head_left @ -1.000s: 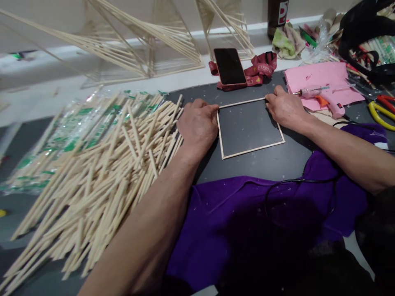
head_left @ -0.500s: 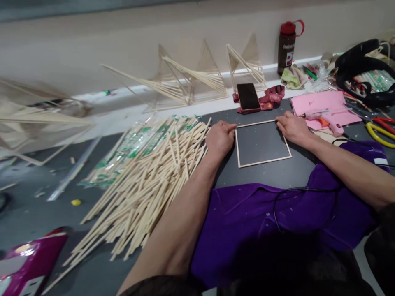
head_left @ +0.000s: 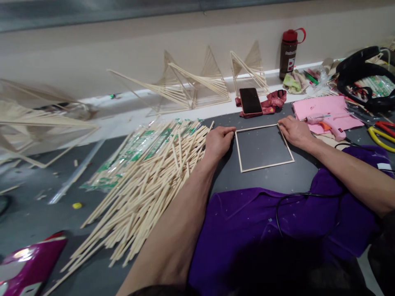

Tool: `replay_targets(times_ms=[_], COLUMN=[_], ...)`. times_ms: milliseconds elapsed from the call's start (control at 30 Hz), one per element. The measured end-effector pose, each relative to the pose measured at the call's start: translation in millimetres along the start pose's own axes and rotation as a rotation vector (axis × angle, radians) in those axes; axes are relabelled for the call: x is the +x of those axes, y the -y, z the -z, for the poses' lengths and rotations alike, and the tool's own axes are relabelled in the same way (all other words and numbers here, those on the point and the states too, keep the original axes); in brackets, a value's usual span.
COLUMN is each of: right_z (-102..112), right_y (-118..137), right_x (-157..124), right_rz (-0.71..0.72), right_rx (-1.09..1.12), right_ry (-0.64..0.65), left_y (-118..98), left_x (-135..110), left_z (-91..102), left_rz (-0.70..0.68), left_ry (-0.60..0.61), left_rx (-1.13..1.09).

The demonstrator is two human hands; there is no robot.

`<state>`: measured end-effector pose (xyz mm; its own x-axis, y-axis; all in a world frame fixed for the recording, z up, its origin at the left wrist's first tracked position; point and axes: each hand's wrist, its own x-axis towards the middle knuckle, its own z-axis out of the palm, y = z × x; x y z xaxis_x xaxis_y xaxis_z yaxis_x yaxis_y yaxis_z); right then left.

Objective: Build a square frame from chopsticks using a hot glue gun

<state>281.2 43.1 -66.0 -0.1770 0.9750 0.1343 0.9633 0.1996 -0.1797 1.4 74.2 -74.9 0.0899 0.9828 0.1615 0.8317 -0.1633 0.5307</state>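
Observation:
A four-sided frame of thin wooden sticks (head_left: 267,166) lies flat on the dark grey table. At its far left corner is my left hand (head_left: 219,143), its fingers curled and the thumb and forefinger pinched against the corner. My right hand (head_left: 294,130) closes on the far right corner, fingertips bent over the stick. Left of my left forearm lies a big loose pile of wooden sticks (head_left: 154,185). Past the right hand, a pink glue gun (head_left: 330,126) rests on pink sheets (head_left: 321,107).
Stick structures (head_left: 197,88) stand along the wall. Beyond the frame lie a phone (head_left: 250,101) and a red lanyard (head_left: 275,100); a bottle (head_left: 289,55) stands behind. Purple cloth (head_left: 240,230) with a black cable covers the near edge. Yellow-handled pliers (head_left: 379,139) lie right, bagged sticks (head_left: 132,152) left.
The view has shifted slightly, so most things sit a little lower in the picture. My left fingers look more curled at the corner; both hands stay by the same corners.

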Motion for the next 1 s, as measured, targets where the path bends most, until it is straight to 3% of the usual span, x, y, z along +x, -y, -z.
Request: replay_targets(times_ms=[333,700,867,1000], right_z=[2,3,41,87], right_y=[2,4,5,-28], right_x=[-2,-5,-15,-23], right_rz=[0.001,0.004,0.071,-0.060], right_rx=[0.002,0.049,0.098,0.068], right_ry=[0.000,-0.018,-0.072,-0.201], left_y=[1,-2,-5,-6], left_x=[-1,-2,-5,-7], left_z=[-1.4,-0.4,3.4,4.1], left_rz=[0.056,0.065,0.038,0.034], left_ry=[-0.036,-0.127,-0.097,-0.061], left_rx=[-0.164,-0.042,0.078,0.090])
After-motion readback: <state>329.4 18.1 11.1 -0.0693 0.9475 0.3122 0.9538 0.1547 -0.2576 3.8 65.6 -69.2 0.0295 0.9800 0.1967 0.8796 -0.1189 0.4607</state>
